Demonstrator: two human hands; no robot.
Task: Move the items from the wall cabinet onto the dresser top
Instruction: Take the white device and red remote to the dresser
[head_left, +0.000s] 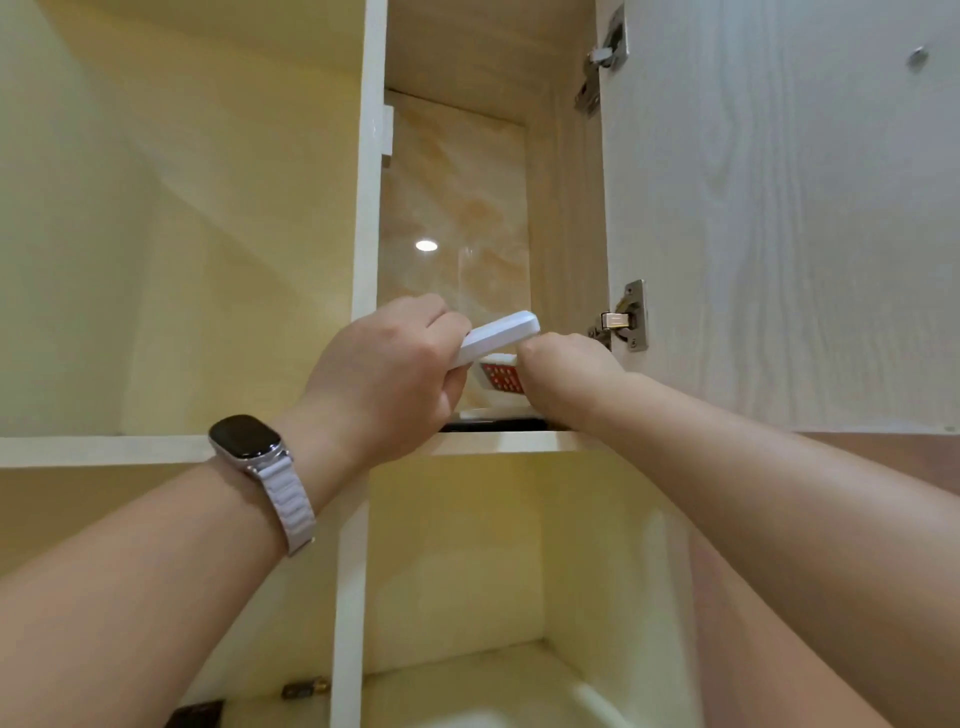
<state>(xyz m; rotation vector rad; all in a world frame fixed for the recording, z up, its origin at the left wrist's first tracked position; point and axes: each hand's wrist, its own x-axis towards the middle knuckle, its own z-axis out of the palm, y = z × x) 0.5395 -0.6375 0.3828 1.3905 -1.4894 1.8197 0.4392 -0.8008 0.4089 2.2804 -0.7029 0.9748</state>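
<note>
Both my hands reach up into the open wall cabinet compartment (457, 208). My left hand (389, 374), with a watch on its wrist, grips a flat white remote-like bar (501, 332), tilted up to the right. Just below it, my right hand (566, 369) holds a white remote with red buttons (501, 376); its fingers are curled round the right end and hide part of it. Both items sit just above the shelf edge (519, 441). The dresser top is not in view.
The cabinet door (779, 208) stands open on the right, with metal hinges (623, 317) close to my right hand. A white divider (369, 208) bounds the compartment on the left. Open cubbies lie below the shelf, with small dark objects (304, 688) at the bottom left.
</note>
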